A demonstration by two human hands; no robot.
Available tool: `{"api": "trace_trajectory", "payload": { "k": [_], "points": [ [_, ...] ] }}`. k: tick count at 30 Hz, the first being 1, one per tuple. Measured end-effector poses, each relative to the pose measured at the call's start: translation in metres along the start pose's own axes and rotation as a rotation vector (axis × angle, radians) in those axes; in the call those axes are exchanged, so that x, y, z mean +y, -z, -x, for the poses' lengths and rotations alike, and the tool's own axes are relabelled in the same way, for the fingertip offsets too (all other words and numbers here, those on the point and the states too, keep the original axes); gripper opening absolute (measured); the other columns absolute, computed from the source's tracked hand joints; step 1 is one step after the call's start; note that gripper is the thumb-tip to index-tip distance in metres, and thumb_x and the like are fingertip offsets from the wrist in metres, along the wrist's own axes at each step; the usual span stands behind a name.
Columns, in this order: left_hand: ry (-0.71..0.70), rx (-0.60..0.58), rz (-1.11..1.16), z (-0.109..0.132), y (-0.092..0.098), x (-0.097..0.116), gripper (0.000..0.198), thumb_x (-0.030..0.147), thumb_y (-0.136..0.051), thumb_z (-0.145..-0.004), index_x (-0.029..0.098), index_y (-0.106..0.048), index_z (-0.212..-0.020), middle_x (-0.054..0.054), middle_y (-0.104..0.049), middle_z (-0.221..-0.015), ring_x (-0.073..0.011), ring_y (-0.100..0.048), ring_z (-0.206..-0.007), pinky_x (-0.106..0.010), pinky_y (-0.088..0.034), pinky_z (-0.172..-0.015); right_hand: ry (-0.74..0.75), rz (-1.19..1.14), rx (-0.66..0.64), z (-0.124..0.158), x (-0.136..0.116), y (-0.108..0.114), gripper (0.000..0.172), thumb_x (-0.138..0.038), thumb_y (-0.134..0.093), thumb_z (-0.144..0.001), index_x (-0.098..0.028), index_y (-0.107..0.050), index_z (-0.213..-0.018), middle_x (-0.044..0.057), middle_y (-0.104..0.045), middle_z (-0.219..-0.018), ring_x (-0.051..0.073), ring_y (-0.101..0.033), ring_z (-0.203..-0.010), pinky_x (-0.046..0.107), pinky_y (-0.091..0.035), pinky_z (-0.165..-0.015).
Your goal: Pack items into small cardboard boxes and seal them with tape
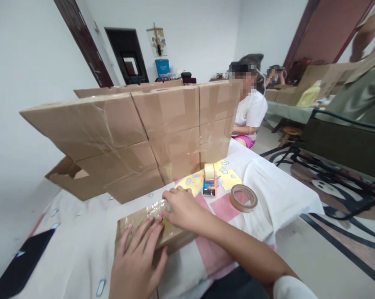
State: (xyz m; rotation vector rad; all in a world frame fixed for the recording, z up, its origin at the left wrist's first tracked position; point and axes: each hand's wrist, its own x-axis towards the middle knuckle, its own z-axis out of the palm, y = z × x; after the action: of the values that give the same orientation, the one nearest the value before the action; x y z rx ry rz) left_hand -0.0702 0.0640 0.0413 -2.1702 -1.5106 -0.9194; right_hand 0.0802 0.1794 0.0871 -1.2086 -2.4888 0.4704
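The box (171,238) is being pinned by the left hand (137,261), its grip flat and empty. Crinkled tape (157,207) is being pressed under the right hand (182,207), its grip loosely curled and holding nothing. Even outward smoothing is being advised.

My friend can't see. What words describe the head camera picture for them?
A left hand and right hand rest on a small cardboard box on a cloth-covered table. Behind are stacked boxes, a tape dispenser and a tape roll.
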Motion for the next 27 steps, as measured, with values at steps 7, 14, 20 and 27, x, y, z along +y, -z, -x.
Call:
{"api": "trace_trajectory", "payload": {
  "k": [7, 14, 20, 27],
  "points": [
    [-0.114, -0.12, -0.093, 0.001, 0.01, -0.013, 0.045, 0.032, -0.065, -0.088, 0.021, -0.059, -0.131, -0.003, -0.075, -0.121, -0.0262, -0.066, -0.116, -0.043, -0.021, -0.122, 0.221, -0.417, -0.109, 0.019, 0.05, 0.016, 0.08, -0.039, -0.079, -0.079, -0.019, -0.041, -0.147, 0.017, -0.04, -0.153, 0.028, -0.033, -0.146, 0.043, -0.032, -0.117],
    [-0.196, -0.121, 0.014, -0.001, 0.009, -0.019, 0.043, 0.032, -0.067, -0.087, 0.026, -0.063, -0.13, -0.001, -0.076, -0.119, -0.0232, -0.068, -0.112, -0.043, -0.018, -0.124, 0.235, -0.465, -0.09, 0.074, 0.075, -0.002, 0.108, -0.041, -0.086, -0.065, -0.026, -0.027, -0.154, 0.017, -0.013, -0.162, 0.032, -0.02, -0.153, 0.045, -0.031, -0.119],
    [-0.167, 0.172, 0.11, 0.011, -0.005, -0.006, 0.06, 0.03, -0.083, -0.076, 0.038, -0.061, -0.131, 0.002, -0.057, -0.149, -0.0286, -0.039, -0.147, -0.058, -0.009, -0.127, 0.069, -0.409, 0.224, 0.135, 0.078, 0.02, 0.068, -0.046, -0.083, -0.066, -0.024, -0.058, -0.126, 0.016, -0.033, -0.15, 0.038, -0.033, -0.145, 0.052, -0.036, -0.115],
    [-0.097, 0.222, -0.015, 0.035, -0.032, -0.015, 0.098, 0.009, -0.083, -0.072, 0.035, -0.036, -0.154, -0.004, -0.028, -0.166, -0.0364, -0.023, -0.153, -0.071, -0.03, -0.118, -0.277, 0.079, 0.97, 0.212, 0.152, 0.123, 0.048, -0.05, -0.075, -0.078, -0.032, -0.062, -0.12, 0.016, -0.052, -0.131, 0.035, -0.046, -0.135, 0.051, -0.037, -0.11]
  ]
}}
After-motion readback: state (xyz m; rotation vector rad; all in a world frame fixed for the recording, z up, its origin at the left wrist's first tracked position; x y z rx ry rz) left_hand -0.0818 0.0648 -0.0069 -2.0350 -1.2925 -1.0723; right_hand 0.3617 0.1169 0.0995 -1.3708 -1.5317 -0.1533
